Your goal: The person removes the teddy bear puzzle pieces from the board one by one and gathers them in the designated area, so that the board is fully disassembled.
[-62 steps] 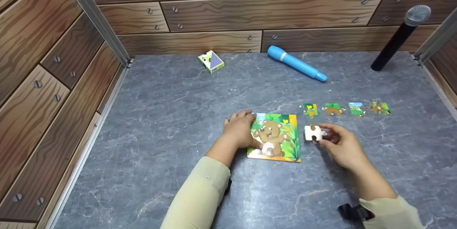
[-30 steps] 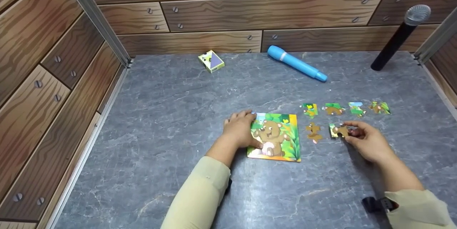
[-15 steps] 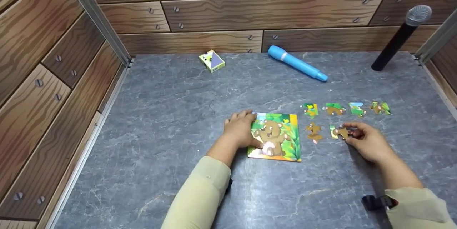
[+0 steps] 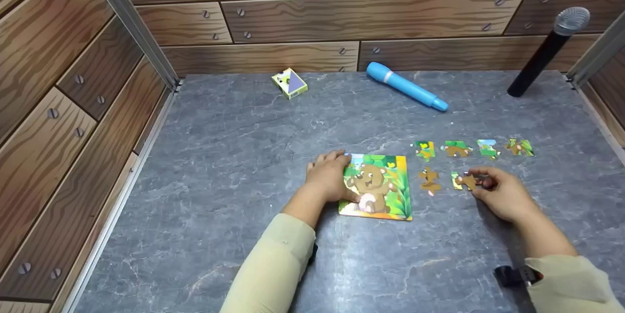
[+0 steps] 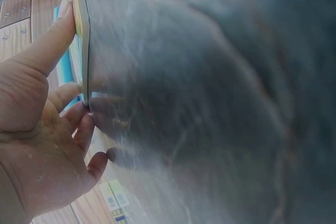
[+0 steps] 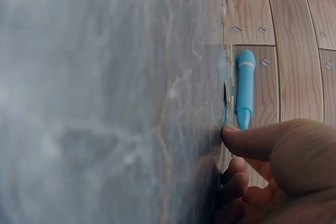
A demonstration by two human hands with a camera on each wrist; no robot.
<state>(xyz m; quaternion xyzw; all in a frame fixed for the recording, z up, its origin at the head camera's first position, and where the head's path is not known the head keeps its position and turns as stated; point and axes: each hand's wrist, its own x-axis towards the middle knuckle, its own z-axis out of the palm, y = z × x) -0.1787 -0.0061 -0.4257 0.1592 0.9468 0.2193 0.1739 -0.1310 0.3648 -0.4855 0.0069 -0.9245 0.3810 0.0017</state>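
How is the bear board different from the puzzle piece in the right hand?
The bear board is much bigger than the puzzle piece. The bear board has straight sides, while the puzzle piece has a wiggly outline. The left hand holds the bear board; the right hand pinches the puzzle piece. Both show brown and some green.

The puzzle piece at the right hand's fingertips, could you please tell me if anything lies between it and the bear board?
Yes: another brown piece lies flat between the puzzle piece and the bear board, apart from both.
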